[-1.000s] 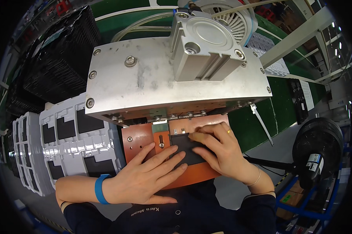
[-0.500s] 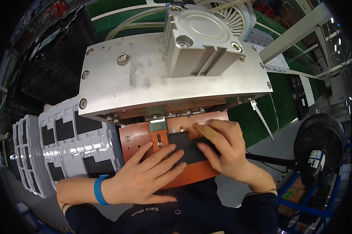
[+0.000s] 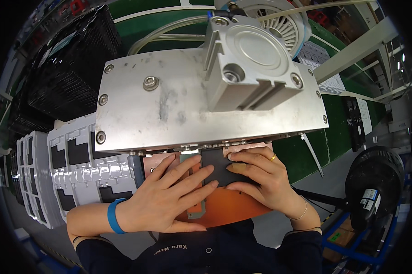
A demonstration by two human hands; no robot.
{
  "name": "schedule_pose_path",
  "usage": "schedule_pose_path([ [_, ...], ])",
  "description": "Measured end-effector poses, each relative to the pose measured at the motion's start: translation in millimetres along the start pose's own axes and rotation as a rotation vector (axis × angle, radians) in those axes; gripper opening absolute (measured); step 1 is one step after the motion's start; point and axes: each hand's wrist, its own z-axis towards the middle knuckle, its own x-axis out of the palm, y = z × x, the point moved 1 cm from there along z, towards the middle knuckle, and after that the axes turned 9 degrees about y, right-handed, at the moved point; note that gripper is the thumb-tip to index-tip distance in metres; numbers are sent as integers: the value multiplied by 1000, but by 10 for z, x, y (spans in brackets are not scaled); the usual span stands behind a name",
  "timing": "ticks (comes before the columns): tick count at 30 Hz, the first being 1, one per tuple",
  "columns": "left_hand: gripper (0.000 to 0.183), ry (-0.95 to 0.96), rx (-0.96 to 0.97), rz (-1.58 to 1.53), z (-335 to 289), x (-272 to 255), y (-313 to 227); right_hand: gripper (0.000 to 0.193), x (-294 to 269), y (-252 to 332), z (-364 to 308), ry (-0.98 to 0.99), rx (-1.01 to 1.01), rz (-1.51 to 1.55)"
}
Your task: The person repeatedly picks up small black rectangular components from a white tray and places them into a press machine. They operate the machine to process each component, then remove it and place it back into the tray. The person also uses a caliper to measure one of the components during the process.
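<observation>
A flat dark grey notched sheet lies on the orange fixture plate, its far end at the front edge of a metal press. My left hand rests palm down with fingers spread, over the plate's left part. Its fingertips touch or nearly touch the sheet's left edge. My right hand is curled at the sheet's right side, thumb and fingertips closed on its edge. A steel slotted piece shows partly under my left hand.
White trays holding dark notched sheets stand at the left, with stacked black trays behind. A silver cylinder block tops the press. A black fan stands at the right; a white fan is at the back.
The dark sheet has slid away from me toward the press, and its far end is now at the press edge. My right hand's fingers have lowered onto it. The view has shifted slightly.
</observation>
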Motion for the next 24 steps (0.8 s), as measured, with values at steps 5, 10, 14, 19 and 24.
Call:
schedule_pose_path([
  [5, 73, -11, -6, -26, -10, 18, 2, 33, -5, 2, 10, 10, 5, 26],
  [10, 70, -14, -3, -52, 1, 15, 6, 32, -4, -12, 7, 30, 17, 56],
  [14, 70, -16, 1, -36, 6, 14, 14, 31, -8, 8, -8, 38, 51, 51],
  [19, 71, -34, 16, -19, 3, 24, 21, 31, -2, -1, -21, 29, 53, 56],
  [24, 70, -29, 2, -18, 4, 9, 12, 30, -19, 19, 0, 34, 56, 73],
])
